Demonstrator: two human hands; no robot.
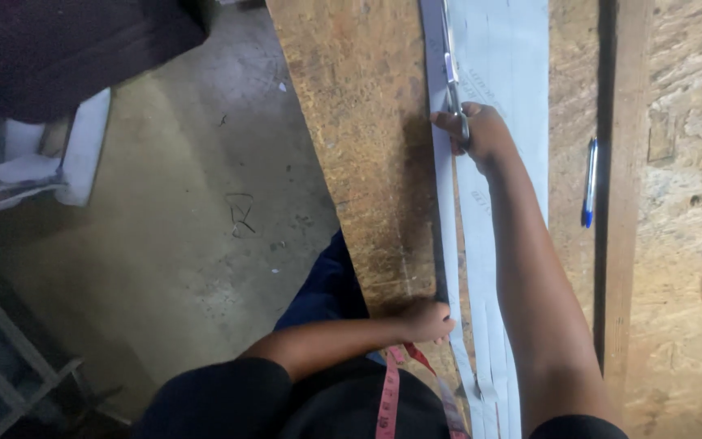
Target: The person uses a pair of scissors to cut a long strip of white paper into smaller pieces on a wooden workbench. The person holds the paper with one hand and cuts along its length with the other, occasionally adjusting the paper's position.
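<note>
Head view, single entry. Item: long sheet of pale grey-white paper [501, 73], printed faintly, lying flat along the wooden desk [367, 122] and running away from me towards its far end. Near me it is already parted into several narrow strips [489, 358], which lie side by side and loose. Handling, as I judge it: very light, thin, limp, easily creased or torn, apt to slide on the rough board; best pinned flat near the cut line rather than lifted by an end. Tool: metal scissors [452, 77], blades pointing away from me along the left margin of the sheet. My right hand [481, 130] is closed through the scissor handles, arm stretched out over the paper. My left hand [428, 319] rests curled at the desk's near edge, fingers pressing down on the left strip's edge; I cannot tell whether it pinches the paper or merely holds it flat. Also present: blue-capped pen [589, 183] on the desk to the right, well apart from the sheet; red measuring tape [389, 398] hanging at my chest; concrete floor [197, 228] to the left.
</note>
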